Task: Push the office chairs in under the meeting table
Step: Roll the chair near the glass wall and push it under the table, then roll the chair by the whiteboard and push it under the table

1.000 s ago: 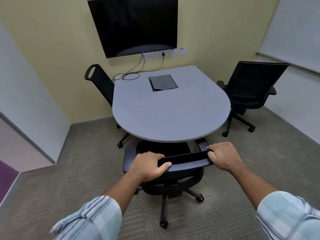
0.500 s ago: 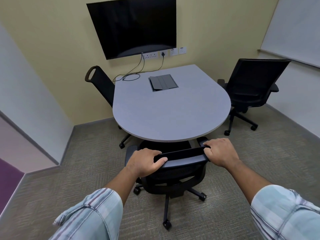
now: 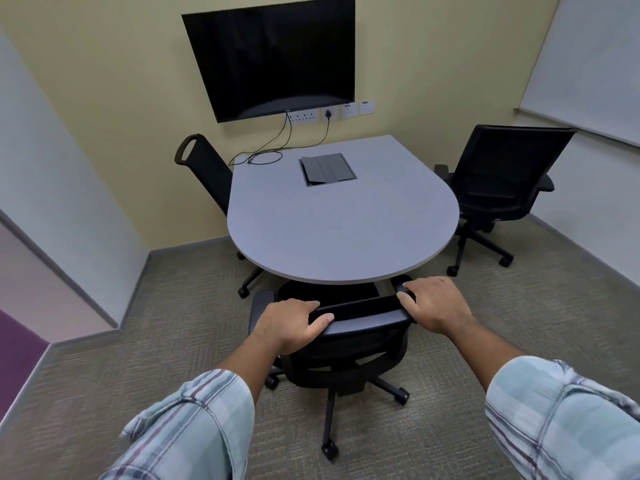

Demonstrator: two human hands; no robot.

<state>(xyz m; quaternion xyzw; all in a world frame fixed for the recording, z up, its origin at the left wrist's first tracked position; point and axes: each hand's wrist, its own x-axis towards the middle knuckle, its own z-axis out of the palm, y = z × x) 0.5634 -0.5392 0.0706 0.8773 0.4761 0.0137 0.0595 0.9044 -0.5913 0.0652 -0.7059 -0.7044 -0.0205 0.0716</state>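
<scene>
A black office chair (image 3: 349, 344) stands at the near rounded end of the grey meeting table (image 3: 332, 230), its seat partly under the tabletop. My left hand (image 3: 291, 323) and my right hand (image 3: 433, 303) both grip the top edge of its backrest. A second black chair (image 3: 207, 168) sits tucked against the table's left side. A third black chair (image 3: 498, 181) stands apart from the table on the right, turned with its back toward me.
A dark TV (image 3: 273, 57) hangs on the far yellow wall above sockets, with cables (image 3: 263, 155) trailing onto the table. A grey cable hatch (image 3: 327, 169) is set in the tabletop. A whiteboard (image 3: 595, 64) covers the right wall. Carpet surrounds the table.
The near chair has rolled forward, with its seat further under the table's rounded end. Both hands stayed on the backrest and moved forward with it.
</scene>
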